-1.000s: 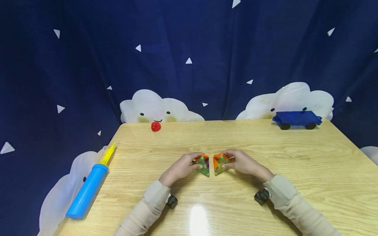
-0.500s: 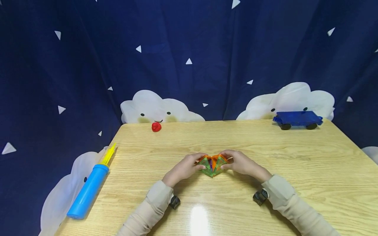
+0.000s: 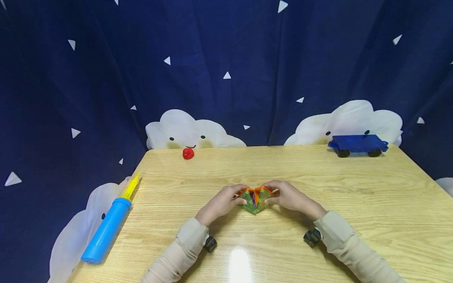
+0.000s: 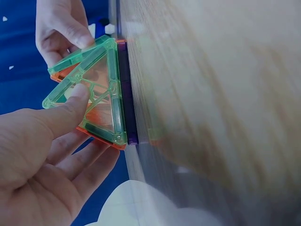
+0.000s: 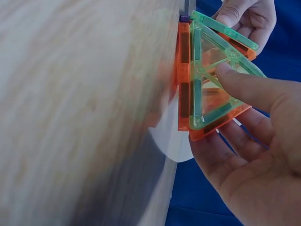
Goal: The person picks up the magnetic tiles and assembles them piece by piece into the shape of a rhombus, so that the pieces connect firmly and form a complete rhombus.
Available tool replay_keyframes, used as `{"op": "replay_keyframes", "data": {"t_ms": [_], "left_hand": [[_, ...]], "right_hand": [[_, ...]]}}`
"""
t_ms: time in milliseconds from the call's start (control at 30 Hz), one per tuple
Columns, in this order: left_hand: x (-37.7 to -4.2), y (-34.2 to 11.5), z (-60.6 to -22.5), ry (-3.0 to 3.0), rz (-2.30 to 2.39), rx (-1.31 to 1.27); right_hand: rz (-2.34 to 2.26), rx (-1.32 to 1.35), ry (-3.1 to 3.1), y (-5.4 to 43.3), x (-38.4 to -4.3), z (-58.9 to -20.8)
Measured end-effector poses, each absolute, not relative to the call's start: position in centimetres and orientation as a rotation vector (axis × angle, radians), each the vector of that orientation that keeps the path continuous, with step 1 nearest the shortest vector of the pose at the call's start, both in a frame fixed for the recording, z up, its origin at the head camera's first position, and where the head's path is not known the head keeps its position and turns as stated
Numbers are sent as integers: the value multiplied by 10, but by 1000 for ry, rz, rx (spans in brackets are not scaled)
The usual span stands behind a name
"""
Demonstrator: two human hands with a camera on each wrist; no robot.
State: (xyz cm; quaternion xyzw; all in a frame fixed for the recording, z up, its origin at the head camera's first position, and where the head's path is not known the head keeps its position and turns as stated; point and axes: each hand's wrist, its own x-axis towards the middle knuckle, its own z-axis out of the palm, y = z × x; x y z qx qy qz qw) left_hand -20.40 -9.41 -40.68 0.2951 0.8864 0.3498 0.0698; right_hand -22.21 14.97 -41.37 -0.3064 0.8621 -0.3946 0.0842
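Two small pyramids of see-through magnetic tiles meet on the wooden table in the head view. My left hand (image 3: 222, 202) pinches the left pyramid (image 3: 247, 200), thumb on its green triangle tile (image 4: 116, 94) and fingers behind on the orange side. A purple tile (image 4: 127, 94) forms its base, against the tabletop. Mirroring this, my right hand (image 3: 290, 197) holds the right pyramid (image 3: 262, 197), with the thumb pressed on a green triangle tile (image 5: 197, 77). Orange tiles (image 5: 184, 103) make up its bottom. The pyramids' inner sides face each other, partly hidden.
A blue hand pump (image 3: 107, 230) with a yellow nozzle lies along the table's left edge. At the back stand a small red toy (image 3: 188, 153) and, farther right, a blue toy car base (image 3: 358, 144) with black wheels. A dark blue curtain (image 3: 226, 35) hangs behind.
Both hands have brought the pyramids together; the gap between them one second ago has closed. Over the last half second the hands hold nearly still.
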Motion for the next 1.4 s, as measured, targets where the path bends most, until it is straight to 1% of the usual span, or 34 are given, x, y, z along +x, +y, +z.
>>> {"op": "replay_keyframes", "data": {"t_ms": [267, 500, 900, 1100, 1400], "left_hand": [[-203, -94, -407, 2673, 1060, 926], [-204, -94, -406, 2660, 1077, 953], [-203, -93, -406, 2665, 1040, 970], [-202, -93, -405, 2659, 1041, 953], [-205, -88, -405, 2672, 1046, 919]], "right_hand": [[-1085, -1016, 2634, 144, -221, -408], [-1054, -1033, 2607, 137, -218, -401], [-1041, -1047, 2614, 135, -217, -402], [-1039, -1037, 2616, 135, -218, -402], [-1127, -912, 2640, 139, -221, -407]]}}
